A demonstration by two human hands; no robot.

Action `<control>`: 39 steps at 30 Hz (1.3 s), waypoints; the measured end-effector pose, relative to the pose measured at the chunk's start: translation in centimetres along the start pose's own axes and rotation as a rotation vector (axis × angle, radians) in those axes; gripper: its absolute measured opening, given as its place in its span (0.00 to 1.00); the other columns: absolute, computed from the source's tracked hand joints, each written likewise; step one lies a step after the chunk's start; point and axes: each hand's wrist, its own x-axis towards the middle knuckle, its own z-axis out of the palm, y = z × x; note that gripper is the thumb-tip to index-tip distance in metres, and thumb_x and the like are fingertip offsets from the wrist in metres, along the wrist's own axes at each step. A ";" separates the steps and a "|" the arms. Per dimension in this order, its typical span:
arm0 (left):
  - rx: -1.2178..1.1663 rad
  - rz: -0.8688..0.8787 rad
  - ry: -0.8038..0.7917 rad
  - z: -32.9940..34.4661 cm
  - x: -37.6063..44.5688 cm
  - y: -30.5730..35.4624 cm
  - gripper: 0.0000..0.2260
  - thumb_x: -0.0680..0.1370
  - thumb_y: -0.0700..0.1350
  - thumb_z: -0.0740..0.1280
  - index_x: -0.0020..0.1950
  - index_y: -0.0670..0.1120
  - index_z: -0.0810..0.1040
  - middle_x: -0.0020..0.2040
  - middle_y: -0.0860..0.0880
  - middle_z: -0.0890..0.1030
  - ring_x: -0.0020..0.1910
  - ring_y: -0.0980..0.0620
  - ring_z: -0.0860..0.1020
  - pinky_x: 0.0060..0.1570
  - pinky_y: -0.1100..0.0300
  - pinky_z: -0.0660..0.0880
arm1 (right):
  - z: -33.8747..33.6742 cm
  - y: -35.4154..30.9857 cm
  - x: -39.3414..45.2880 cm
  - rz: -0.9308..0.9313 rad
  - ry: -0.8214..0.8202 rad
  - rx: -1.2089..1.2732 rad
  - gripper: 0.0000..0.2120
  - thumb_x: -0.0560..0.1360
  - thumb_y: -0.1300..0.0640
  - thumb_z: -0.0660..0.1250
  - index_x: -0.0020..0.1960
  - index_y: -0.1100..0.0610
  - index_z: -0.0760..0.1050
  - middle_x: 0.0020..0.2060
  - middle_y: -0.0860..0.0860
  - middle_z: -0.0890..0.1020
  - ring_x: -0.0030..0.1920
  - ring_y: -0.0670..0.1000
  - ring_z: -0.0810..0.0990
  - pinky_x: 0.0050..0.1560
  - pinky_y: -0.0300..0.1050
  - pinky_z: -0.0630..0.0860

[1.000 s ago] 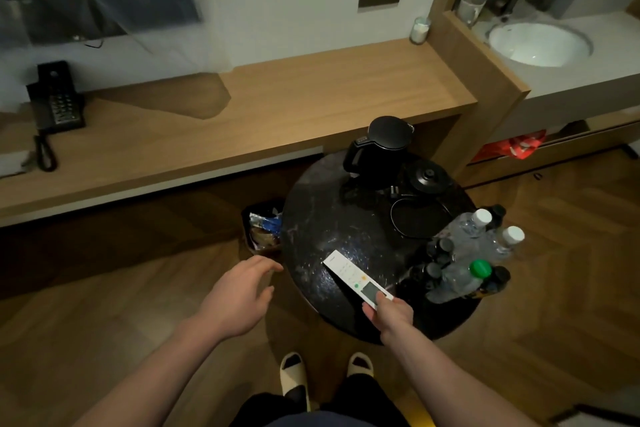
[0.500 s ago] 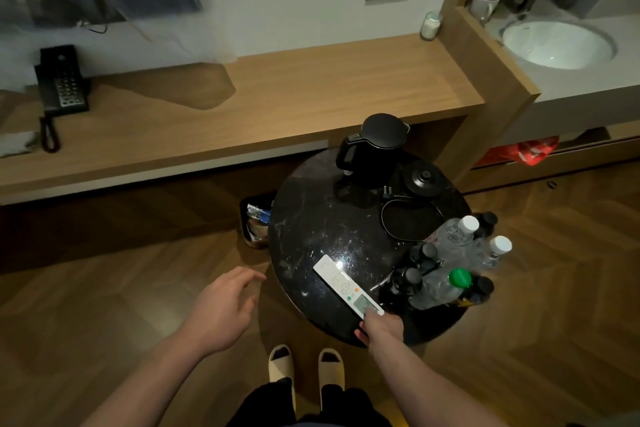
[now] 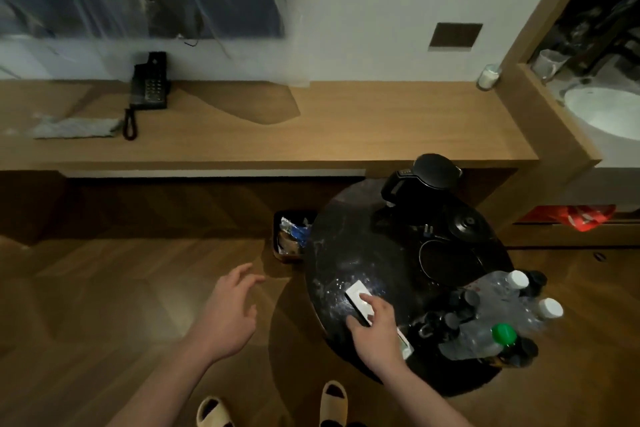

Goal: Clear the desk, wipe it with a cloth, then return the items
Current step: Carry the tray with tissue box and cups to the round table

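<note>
White remote (image 3: pixel 360 300) is lying on round surface (image 3: pixel 332 253); right hand (image 3: pixel 375 329) is gripping it; left hand (image 3: pixel 228 315) is hovering, fingers spread.

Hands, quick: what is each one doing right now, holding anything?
Left hand: open, fingers spread, holding nothing, over the floor.
Right hand: fingers curled on the remote on the round table.
</note>
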 end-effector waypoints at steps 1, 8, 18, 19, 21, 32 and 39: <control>0.002 -0.003 0.007 -0.4 -0.1 -0.5 0.26 0.79 0.44 0.68 0.75 0.60 0.68 0.82 0.55 0.57 0.80 0.51 0.56 0.78 0.49 0.61 | 0.1 -1.8 -0.1 -0.070 -0.054 -0.085 0.27 0.80 0.52 0.71 0.76 0.46 0.67 0.78 0.45 0.59 0.68 0.47 0.73 0.59 0.36 0.76; 0.063 -0.144 0.142 -7.5 -5.0 -11.0 0.30 0.81 0.52 0.65 0.81 0.58 0.59 0.84 0.53 0.48 0.82 0.49 0.48 0.81 0.49 0.55 | 9.0 -16.1 -1.4 -0.455 -0.321 -0.566 0.34 0.81 0.41 0.66 0.82 0.38 0.54 0.83 0.40 0.45 0.83 0.52 0.42 0.81 0.57 0.53; 0.100 -0.296 0.282 -18.0 -12.2 -26.8 0.32 0.82 0.55 0.62 0.83 0.58 0.51 0.84 0.51 0.38 0.82 0.48 0.37 0.80 0.48 0.43 | 25.5 -29.9 -6.1 -0.793 -0.392 -0.842 0.36 0.81 0.36 0.62 0.83 0.39 0.49 0.83 0.42 0.42 0.83 0.53 0.40 0.81 0.56 0.49; 0.106 -0.308 0.297 -18.9 -12.7 -28.2 0.32 0.82 0.55 0.62 0.83 0.58 0.50 0.84 0.52 0.38 0.82 0.49 0.36 0.80 0.49 0.42 | 26.9 -31.0 -6.6 -0.803 -0.403 -0.854 0.36 0.81 0.35 0.62 0.83 0.39 0.49 0.83 0.42 0.42 0.83 0.53 0.40 0.81 0.55 0.48; 0.134 -0.326 0.319 -20.6 -13.5 -31.0 0.33 0.82 0.56 0.62 0.83 0.58 0.49 0.83 0.52 0.37 0.82 0.49 0.34 0.78 0.51 0.38 | 29.4 -33.2 -7.6 -0.810 -0.433 -0.877 0.37 0.81 0.36 0.62 0.83 0.39 0.48 0.83 0.42 0.41 0.83 0.53 0.40 0.81 0.55 0.48; 0.093 -0.485 0.395 -29.4 -11.7 -42.5 0.33 0.82 0.58 0.62 0.83 0.59 0.48 0.83 0.53 0.36 0.80 0.51 0.31 0.77 0.51 0.34 | 42.5 -45.2 -7.3 -0.908 -0.529 -0.938 0.36 0.81 0.36 0.62 0.83 0.39 0.48 0.82 0.41 0.40 0.82 0.49 0.39 0.81 0.54 0.51; 0.095 -0.612 0.384 -35.9 -6.3 -49.2 0.34 0.82 0.59 0.61 0.83 0.60 0.47 0.83 0.53 0.36 0.81 0.48 0.32 0.78 0.48 0.35 | 50.5 -53.6 -2.9 -0.939 -0.610 -0.953 0.36 0.81 0.37 0.62 0.83 0.39 0.47 0.83 0.41 0.40 0.82 0.49 0.39 0.81 0.55 0.50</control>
